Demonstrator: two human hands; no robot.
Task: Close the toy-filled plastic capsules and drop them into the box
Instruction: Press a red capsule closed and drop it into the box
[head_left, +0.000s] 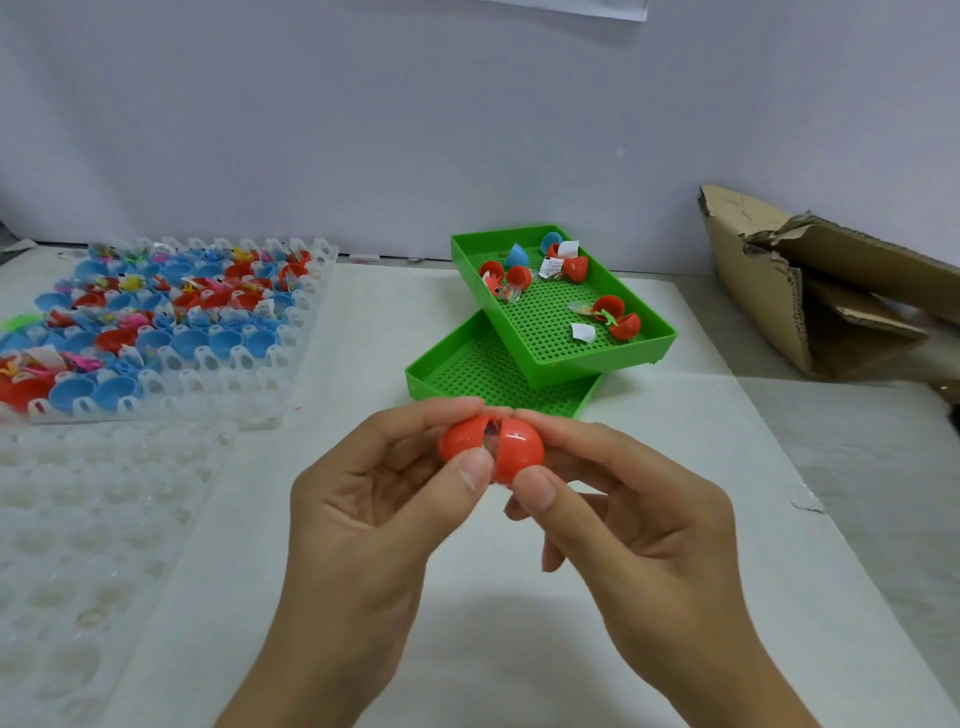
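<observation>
Red capsule (492, 448) sits mid-frame above the white table (519, 649), pinched between both hands, halves not yet seated: a gap at the seam shows the toy inside.

Left to right: clear tray (171, 317) far left holds many open red and blue halves with toys. Left hand (363, 519) pinches the left half, thumb and forefinger curled on it. Right hand (639, 519) pinches the right half the same way. Green trays (561, 332) behind, stacked askew, hold a few open capsules. Cardboard box (810, 291) far right, well apart from the hands.

Risks, my read: toy or its wrapper caught in the seam blocks the snap; halves misaligned and pressed skewed could pop apart; a half-closed capsule could open on the drop into the box.
</observation>
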